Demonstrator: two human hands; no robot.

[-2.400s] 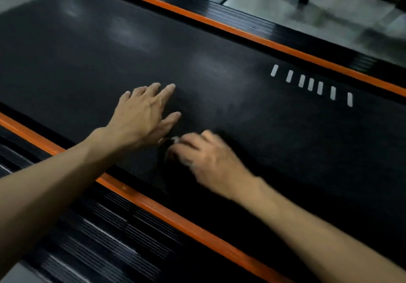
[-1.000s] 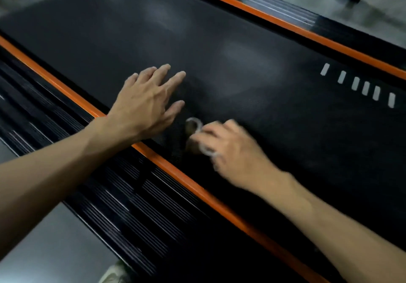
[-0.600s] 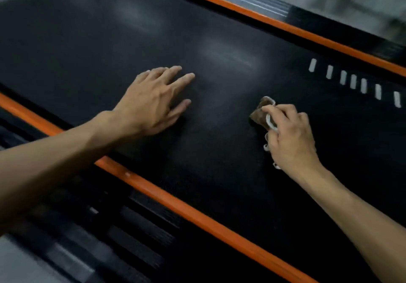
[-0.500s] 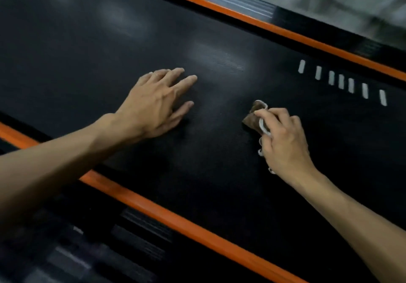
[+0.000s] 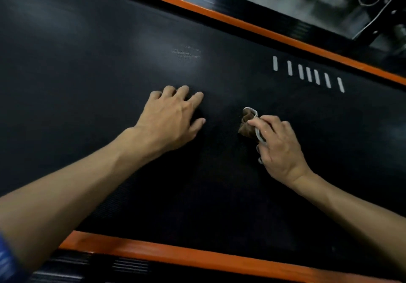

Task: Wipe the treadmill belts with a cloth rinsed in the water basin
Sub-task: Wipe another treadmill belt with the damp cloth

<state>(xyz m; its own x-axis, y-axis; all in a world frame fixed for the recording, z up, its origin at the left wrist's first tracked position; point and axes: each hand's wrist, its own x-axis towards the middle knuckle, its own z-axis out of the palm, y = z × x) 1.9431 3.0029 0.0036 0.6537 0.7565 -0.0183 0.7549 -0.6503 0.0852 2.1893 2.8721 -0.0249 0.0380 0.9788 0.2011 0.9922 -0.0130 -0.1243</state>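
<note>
Head view: hands (image 5: 279,144) (right) grip cloth (image 5: 247,126).

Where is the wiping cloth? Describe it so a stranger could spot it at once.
Start at the black treadmill belt between its orange side strips. Near the belt's middle, the right hand grips the brown cloth. It is a bunched brown wad with a pale edge, unlike the flat white dashes printed beyond it.
</note>
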